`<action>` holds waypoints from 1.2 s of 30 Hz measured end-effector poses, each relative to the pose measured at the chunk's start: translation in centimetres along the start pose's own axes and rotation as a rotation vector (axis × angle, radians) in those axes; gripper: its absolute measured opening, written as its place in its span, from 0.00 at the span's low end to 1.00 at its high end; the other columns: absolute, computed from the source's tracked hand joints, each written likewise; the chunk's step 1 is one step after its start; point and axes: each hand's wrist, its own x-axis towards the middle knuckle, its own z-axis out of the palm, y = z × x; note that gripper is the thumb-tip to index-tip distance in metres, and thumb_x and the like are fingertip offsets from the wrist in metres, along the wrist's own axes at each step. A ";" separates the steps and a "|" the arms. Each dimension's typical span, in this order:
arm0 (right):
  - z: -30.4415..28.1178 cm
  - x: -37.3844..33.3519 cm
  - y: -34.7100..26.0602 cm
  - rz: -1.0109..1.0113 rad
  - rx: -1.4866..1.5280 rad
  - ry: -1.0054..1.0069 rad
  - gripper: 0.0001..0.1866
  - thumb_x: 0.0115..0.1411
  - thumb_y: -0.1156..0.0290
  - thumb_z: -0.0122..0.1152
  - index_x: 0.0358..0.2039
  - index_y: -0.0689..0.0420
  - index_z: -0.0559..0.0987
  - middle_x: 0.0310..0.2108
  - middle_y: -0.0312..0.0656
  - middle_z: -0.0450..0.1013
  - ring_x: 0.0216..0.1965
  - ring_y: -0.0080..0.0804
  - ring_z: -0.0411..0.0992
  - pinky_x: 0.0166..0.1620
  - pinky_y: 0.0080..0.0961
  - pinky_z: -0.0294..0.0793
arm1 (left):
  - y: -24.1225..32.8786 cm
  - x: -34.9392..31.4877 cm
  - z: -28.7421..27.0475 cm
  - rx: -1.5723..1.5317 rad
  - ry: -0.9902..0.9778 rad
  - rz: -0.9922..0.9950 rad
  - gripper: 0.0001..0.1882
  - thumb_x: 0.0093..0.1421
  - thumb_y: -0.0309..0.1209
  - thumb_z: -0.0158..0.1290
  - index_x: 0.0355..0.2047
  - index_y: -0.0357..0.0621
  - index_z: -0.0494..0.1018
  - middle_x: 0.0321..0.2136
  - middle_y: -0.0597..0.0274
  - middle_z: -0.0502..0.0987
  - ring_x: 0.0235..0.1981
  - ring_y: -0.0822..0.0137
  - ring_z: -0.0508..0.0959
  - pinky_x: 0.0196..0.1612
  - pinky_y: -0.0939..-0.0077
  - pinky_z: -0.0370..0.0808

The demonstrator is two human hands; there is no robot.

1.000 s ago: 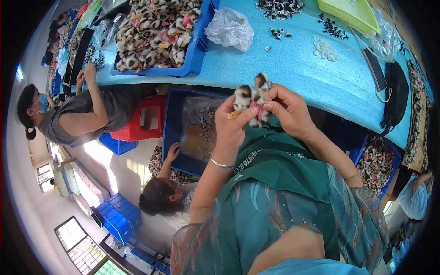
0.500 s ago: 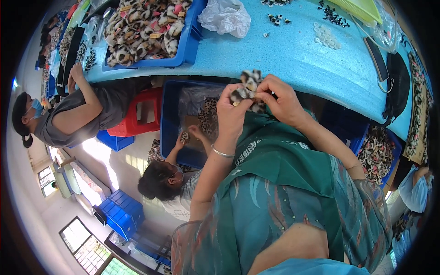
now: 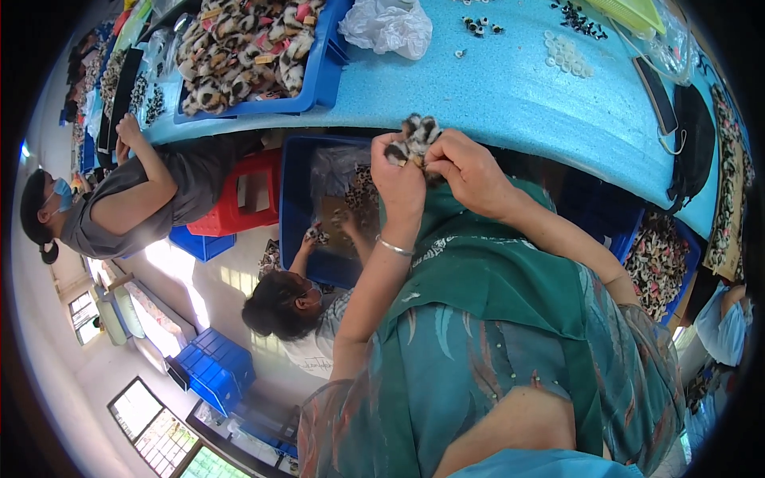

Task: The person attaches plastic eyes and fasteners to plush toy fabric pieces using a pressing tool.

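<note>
While pinching a small furry plush piece (image 3: 416, 142), mottled white, black and tan, between left hand (image 3: 400, 187) and right hand (image 3: 470, 174), holds it up in front of the body, at the near edge of the light-blue tabletop (image 3: 494, 92) and above a green apron (image 3: 494, 275). Left hand folded around the lower left side of the piece, thumb and fingers nearly together, with a silver-coloured bracelet (image 3: 394, 246) at the wrist. Right hand drawn into a pinch, thumb against curled forefinger, on the piece's right side; impossible to tell whether anything smaller sits between those fingertips.

On the tabletop, to the left, a blue tray (image 3: 323, 68) heaped with similar furry pieces (image 3: 243, 56), and just beside it a crumpled white plastic bag (image 3: 388, 28). Farther across, toward the right, clusters of small black parts (image 3: 582, 21), a patch of translucent rings (image 3: 566, 54) and part of a yellow-green basket (image 3: 629, 14). At the right end, a dark phone (image 3: 657, 94) next to a black pouch (image 3: 692, 147).

Below the tabletop on the right, a blue bin (image 3: 692, 267) full of more furry pieces. Below on the left, a large blue crate (image 3: 295, 179), with a crouching co-worker (image 3: 299, 315) reaching in. Farther left, another co-worker (image 3: 119, 199), masked, seated on a red stool (image 3: 253, 191).
</note>
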 end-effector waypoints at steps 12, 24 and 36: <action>-2.9 -0.1 -3.0 -0.266 -0.435 -0.067 0.10 0.50 0.73 0.64 0.32 0.57 0.73 0.33 0.44 0.69 0.37 0.42 0.69 0.39 0.33 0.66 | 3.2 -1.5 -1.2 -0.077 -0.253 -0.004 0.28 0.54 0.12 0.45 0.56 0.41 0.68 0.35 0.62 0.77 0.34 0.76 0.76 0.36 0.82 0.75; -6.0 -0.2 -1.0 0.185 0.129 -0.044 0.05 0.55 0.75 0.61 0.31 0.61 0.75 0.33 0.38 0.69 0.36 0.28 0.68 0.38 0.24 0.67 | 3.2 -2.5 -0.2 -0.351 -0.521 -0.205 0.21 0.50 0.29 0.66 0.43 0.38 0.72 0.38 0.65 0.74 0.38 0.75 0.75 0.42 0.82 0.73; -13.4 9.8 8.5 -0.059 -0.644 0.248 0.09 0.58 0.69 0.60 0.38 0.57 0.75 0.34 0.43 0.69 0.33 0.42 0.71 0.37 0.34 0.72 | 2.2 -2.3 0.3 -0.594 -0.439 -0.512 0.16 0.63 0.27 0.50 0.49 0.32 0.67 0.44 0.55 0.75 0.43 0.66 0.78 0.45 0.71 0.76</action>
